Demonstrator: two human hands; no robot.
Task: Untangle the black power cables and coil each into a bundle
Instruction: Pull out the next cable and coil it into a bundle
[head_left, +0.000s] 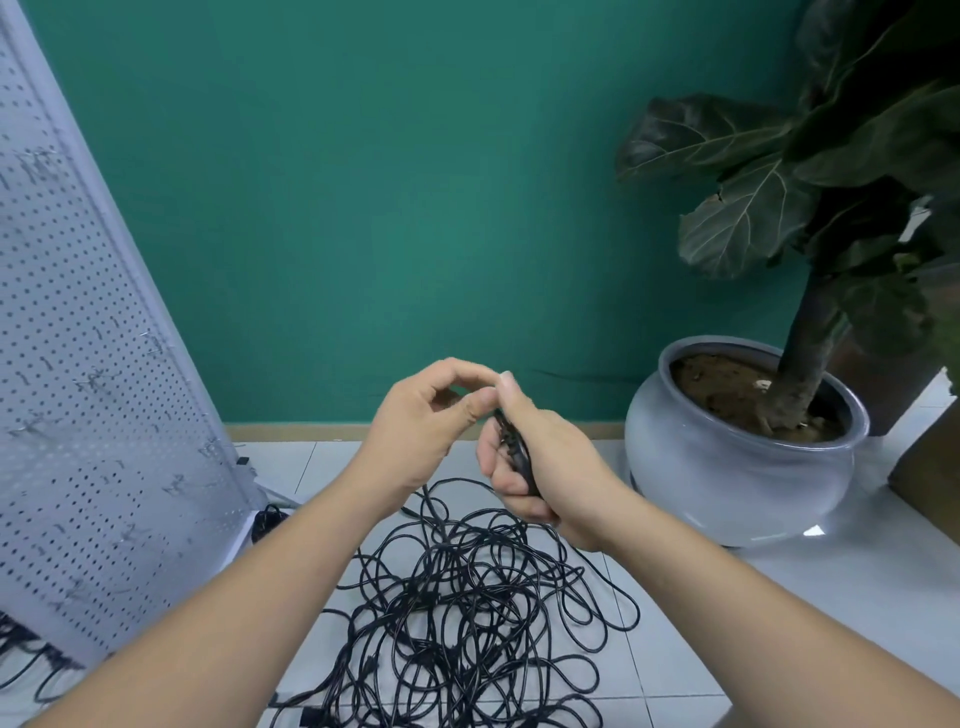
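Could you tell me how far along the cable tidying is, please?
Early. No coiled bundle shows. The right hand grips one black cable end; the left hand meets it at the top. The tangle on the floor tiles remains to be separated and coiled.

A: Illumination?
B: Even, soft, diffuse light is recorded; the source cannot be placed. Only faint shadows are noted on the floor tiles (779, 597). A small glare patch is seen low on the grey pot (727, 467).
A: Sharpness?
B: Slight softness is observed throughout. The pegboard panel (78, 364) is bent by wide-angle distortion at the left edge; the plant leaves (753, 218) are rendered dark
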